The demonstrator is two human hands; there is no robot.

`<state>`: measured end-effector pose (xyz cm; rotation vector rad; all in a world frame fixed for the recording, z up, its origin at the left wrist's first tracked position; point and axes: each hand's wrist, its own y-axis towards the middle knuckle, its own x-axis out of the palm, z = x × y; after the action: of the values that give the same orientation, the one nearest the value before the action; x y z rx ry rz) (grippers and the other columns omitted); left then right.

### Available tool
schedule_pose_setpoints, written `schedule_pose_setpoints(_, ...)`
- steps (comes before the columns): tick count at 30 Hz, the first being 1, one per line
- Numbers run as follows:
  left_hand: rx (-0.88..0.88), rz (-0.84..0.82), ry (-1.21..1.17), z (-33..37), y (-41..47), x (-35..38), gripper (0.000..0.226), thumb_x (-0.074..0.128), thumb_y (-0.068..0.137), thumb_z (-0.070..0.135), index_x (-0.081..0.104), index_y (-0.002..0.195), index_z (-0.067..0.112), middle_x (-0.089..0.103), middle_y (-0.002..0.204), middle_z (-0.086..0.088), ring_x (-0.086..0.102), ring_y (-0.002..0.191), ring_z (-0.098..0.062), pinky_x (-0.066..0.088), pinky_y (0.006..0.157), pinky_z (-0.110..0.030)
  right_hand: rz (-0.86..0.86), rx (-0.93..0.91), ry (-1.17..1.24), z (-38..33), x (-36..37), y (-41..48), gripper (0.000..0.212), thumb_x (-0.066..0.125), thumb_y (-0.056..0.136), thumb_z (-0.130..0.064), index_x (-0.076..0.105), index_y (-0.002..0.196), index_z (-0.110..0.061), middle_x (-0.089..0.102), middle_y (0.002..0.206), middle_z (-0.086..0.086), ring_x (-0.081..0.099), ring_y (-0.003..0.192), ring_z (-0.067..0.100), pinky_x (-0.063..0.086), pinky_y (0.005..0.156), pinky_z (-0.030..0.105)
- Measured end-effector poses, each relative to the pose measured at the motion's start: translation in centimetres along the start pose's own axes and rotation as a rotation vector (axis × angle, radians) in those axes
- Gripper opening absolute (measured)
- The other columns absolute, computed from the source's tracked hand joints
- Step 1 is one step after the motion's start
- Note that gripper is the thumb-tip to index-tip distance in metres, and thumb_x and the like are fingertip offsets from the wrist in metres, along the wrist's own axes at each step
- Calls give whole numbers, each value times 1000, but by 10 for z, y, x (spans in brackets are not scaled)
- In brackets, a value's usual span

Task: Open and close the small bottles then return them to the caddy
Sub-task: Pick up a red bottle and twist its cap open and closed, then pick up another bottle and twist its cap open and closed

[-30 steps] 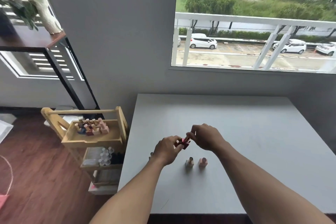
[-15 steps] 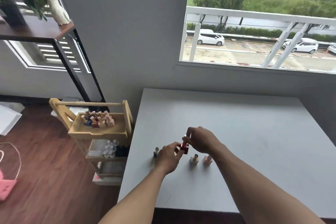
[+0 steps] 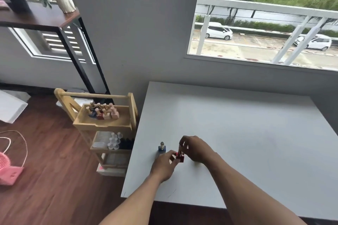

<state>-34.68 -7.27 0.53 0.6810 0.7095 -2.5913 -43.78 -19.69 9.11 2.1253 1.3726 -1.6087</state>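
Note:
A small red bottle stands low on the white table between my hands. My left hand pinches its square body. My right hand grips its thin cap from above. A small blue bottle with a silver cap stands alone just to the left. The two pale bottles seen earlier are hidden behind my right hand. The wooden caddy stands on the floor left of the table, with several small bottles clustered in its top tray.
The caddy's lower shelf holds small white and dark containers. A dark shelf unit with a plant stands behind it. A pink object lies on the wooden floor at far left. The wall and window bound the table's far side.
My hands have lowered the red bottle toward the table. The camera has turned left and down, bringing the blue bottle and more floor into view; my right hand now covers the two pale bottles.

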Motion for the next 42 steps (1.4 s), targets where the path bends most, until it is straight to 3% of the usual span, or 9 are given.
schedule_pose_setpoints(7,-145,-33,-82,-11,-5,3,40,52,93,40,50,132,34,60,95,11,64,92,-16,51,83,-32,20,5,-19,0,11,1,19,53,94,-27,60,108,-16,66,109,5,61,97,25,51,82,37)
schedule_pose_setpoints(13,-186,-69,-125,-20,-7,0,45,48,92,31,46,136,40,63,108,2,64,99,-21,53,85,-36,79,-12,-28,3,25,1,20,49,96,-32,57,108,-18,66,109,-1,61,93,22,50,77,34)
schedule_pose_setpoints(21,-178,-94,-142,-27,-3,-6,42,47,89,31,50,127,50,66,95,1,63,100,-28,54,84,-40,119,-42,-30,-10,41,10,21,49,96,-35,57,107,-18,65,109,-2,61,95,24,46,75,34)
schedule_pose_setpoints(32,-187,-77,-109,-28,3,-7,38,47,93,31,51,128,43,65,105,-3,64,100,-28,53,89,-44,83,-24,-1,-9,46,17,20,48,97,-35,55,108,-21,64,111,-2,59,99,25,47,79,36)
schedule_pose_setpoints(37,-207,-65,-55,-27,2,-5,34,48,95,32,51,129,34,65,109,-3,64,101,-27,53,91,-43,36,-17,52,-3,41,15,27,48,97,-35,49,121,-24,66,110,-5,57,102,22,43,75,33)
schedule_pose_setpoints(40,-228,-47,16,-28,-1,0,22,46,95,34,57,113,27,65,107,-4,63,97,-25,52,87,-38,7,5,90,2,25,16,26,53,94,-27,52,119,-22,67,106,-3,58,96,21,48,77,34)
schedule_pose_setpoints(42,-200,-44,99,-27,-2,5,17,45,93,37,58,96,26,66,100,1,61,92,-22,50,80,-31,67,30,122,8,9,16,16,53,92,-23,59,106,-18,68,101,1,61,90,23,52,79,36)
